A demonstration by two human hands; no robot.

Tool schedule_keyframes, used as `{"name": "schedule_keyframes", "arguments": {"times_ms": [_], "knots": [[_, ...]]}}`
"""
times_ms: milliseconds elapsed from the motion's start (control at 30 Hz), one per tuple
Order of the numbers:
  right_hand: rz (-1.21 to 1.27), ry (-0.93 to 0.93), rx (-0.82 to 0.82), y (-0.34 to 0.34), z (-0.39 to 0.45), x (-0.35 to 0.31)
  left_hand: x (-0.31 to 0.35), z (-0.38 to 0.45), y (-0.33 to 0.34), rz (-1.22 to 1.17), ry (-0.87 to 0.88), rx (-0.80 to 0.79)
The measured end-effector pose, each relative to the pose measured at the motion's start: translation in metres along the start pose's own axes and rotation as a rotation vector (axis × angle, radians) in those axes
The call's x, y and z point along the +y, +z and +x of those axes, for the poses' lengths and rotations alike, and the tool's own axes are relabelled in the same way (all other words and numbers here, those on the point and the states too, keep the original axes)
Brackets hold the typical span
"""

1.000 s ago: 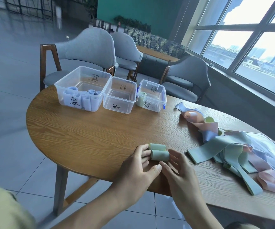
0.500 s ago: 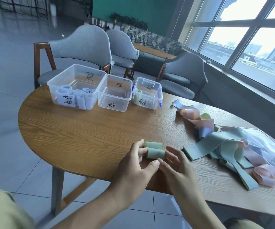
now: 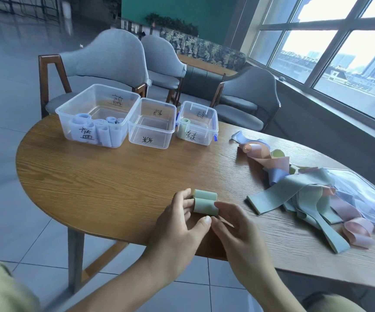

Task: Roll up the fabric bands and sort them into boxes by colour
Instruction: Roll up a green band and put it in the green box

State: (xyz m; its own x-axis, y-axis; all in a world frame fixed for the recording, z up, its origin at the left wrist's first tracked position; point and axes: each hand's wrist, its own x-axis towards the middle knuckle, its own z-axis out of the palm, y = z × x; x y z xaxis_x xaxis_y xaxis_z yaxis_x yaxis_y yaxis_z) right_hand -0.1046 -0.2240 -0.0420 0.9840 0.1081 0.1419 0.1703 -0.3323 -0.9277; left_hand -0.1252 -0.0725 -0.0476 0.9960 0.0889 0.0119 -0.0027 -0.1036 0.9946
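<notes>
A green fabric band (image 3: 205, 206) lies rolled on the wooden table (image 3: 114, 181) near its front edge, showing as two short rolls side by side. My left hand (image 3: 177, 224) holds its left end with fingertips and thumb. My right hand (image 3: 236, 228) curls round its right end. At the back stand three clear boxes: the left box (image 3: 123, 104) holds several blue rolls (image 3: 105, 131), the middle box (image 3: 152, 101) is empty, and the right box (image 3: 204, 140) holds a green roll (image 3: 183, 128).
A loose heap of green, pink and blue bands (image 3: 306, 194) lies at the right, partly on a clear plastic bag (image 3: 362, 194). Grey chairs (image 3: 105, 61) stand behind the table. The table's front edge runs just under my hands.
My hands stay on the green roll in nearly the same place. Only the camera view has shifted a little.
</notes>
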Motion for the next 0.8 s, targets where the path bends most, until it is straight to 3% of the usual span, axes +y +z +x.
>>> {"name": "schedule_keyframes", "arguments": {"times_ms": [300,800], "knots": [[-0.417,-0.148,0.039,0.005,0.008,0.003,0.006,0.011,-0.009,0.318,0.083,0.06],[-0.608,-0.168,0.045,0.005,0.044,0.013,-0.005,0.05,-0.011,0.723,0.312,0.102]]}}
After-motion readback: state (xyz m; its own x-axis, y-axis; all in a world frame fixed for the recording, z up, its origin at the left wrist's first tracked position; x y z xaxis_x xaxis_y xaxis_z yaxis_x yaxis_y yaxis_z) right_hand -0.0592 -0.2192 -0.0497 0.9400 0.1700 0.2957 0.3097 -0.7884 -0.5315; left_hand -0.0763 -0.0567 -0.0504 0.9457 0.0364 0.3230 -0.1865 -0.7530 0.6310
